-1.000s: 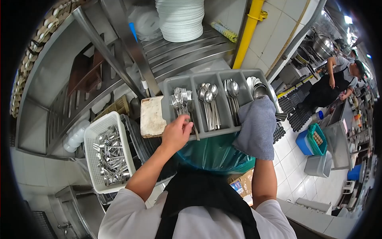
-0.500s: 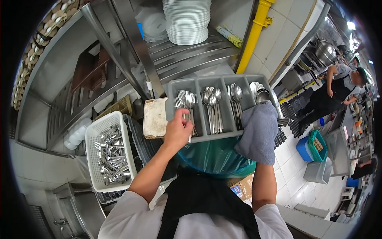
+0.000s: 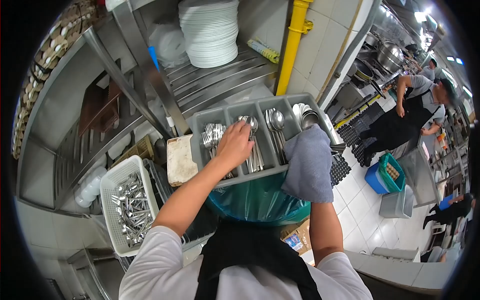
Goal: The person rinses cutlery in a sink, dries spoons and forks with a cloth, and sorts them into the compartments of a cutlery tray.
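Observation:
A grey cutlery tray (image 3: 232, 179) with long compartments lies in front of me. My left hand (image 3: 235, 145) is over its second compartment, fingers curled at the bowl ends of the spoons (image 3: 256, 150) there. Forks (image 3: 212, 134) fill the compartment to the left. More spoons (image 3: 276, 122) lie in the third. White and metal soup spoons (image 3: 306, 116) show in the last one. A grey-blue cloth (image 3: 310, 162) covers my right hand, hiding its fingers, at the tray's right front corner. Metal cutlery ends (image 3: 338, 148) stick out beside the cloth.
A white basket (image 3: 106, 200) of mixed cutlery stands at the left. A worn white box (image 3: 179, 160) touches the tray's left side. Below is a bin with a green liner (image 3: 255, 200). Stacked plates (image 3: 209, 35) stand on the steel shelf. A co-worker (image 3: 412, 107) stands at the right.
My left hand has moved right, from the fork compartment to the spoon compartment. My right hand stays in the cloth at the tray's corner. The view has shifted slightly.

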Demonstrator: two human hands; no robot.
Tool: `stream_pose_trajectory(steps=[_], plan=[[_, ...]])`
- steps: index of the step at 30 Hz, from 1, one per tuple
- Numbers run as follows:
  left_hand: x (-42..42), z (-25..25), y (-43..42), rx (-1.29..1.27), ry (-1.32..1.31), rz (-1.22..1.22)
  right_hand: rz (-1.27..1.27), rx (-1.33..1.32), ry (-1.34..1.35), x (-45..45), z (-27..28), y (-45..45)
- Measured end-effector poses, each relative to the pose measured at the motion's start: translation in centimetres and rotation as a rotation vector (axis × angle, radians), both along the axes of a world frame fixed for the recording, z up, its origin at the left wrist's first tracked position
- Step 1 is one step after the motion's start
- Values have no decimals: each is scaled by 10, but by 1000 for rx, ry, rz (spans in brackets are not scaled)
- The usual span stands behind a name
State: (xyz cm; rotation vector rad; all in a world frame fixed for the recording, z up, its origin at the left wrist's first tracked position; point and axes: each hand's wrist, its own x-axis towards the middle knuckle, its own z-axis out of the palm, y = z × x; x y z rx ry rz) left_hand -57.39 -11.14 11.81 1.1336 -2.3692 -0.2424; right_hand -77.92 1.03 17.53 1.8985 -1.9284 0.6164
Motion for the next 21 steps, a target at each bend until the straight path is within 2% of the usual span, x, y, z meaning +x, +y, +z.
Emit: stream_pose_trajectory(steps=[1, 3, 5, 7, 9, 11, 14, 15, 17, 18, 20, 21], plan=[[-9, -3, -13, -118, -25, -37, -10, -6, -3, 2, 7, 2], [-26, 2, -38, -89, -72, -54, 44, 74, -36, 7, 31, 10], [-42, 4, -55, 145, -260, 53, 50, 86, -47, 3, 30, 11], [-45, 0, -66, 167, -278, 11, 52, 74, -52, 0, 27, 11], [-49, 5, -66, 398, -407, 39, 61, 69, -62, -5, 24, 10], [-49, 6, -68, 397, -420, 19, 63, 64, -71, -10, 24, 11], [-36, -2, -63, 97, -322, 57, 72, 72, -85, -13, 26, 11], [-35, -4, -61, 99, -327, 59, 74, 72, -91, -13, 26, 12], [-37, 0, -52, 14, -94, 27, 81, 74, -96, -15, 27, 12], [-37, -1, -44, 16, -98, 28, 81, 74, -98, -17, 26, 11], [-34, 0, -15, 4, 180, -37, 89, 72, -103, -20, 25, 11], [-31, 2, 4, -42, 226, -37, 96, 70, -106, -20, 25, 11]])
